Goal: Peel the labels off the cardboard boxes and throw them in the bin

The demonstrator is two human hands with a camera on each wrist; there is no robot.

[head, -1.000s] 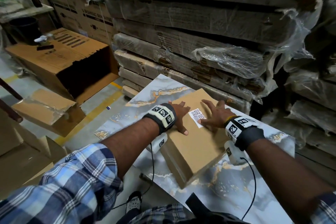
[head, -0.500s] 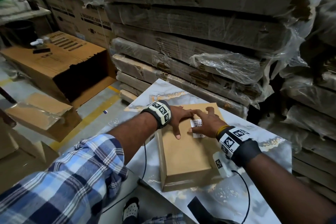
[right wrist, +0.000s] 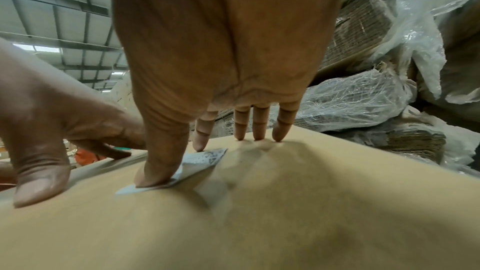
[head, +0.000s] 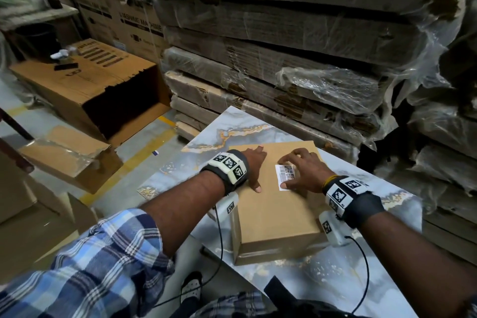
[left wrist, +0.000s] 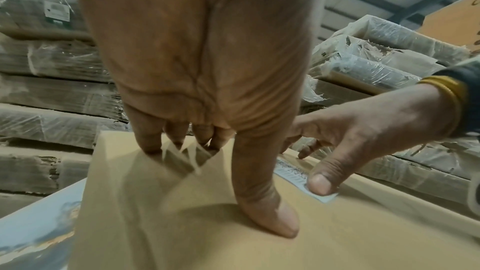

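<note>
Under both palms, plain brown cardboard box now turned squarer than half-second ago. Left hand flat, fingers spread, pressing lid. Right hand spread, thumb tip on white barcode label corner, nothing gripped.

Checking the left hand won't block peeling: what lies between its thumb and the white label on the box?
Only bare cardboard box top separates the left hand thumb from the label, shown in the head view.
</note>
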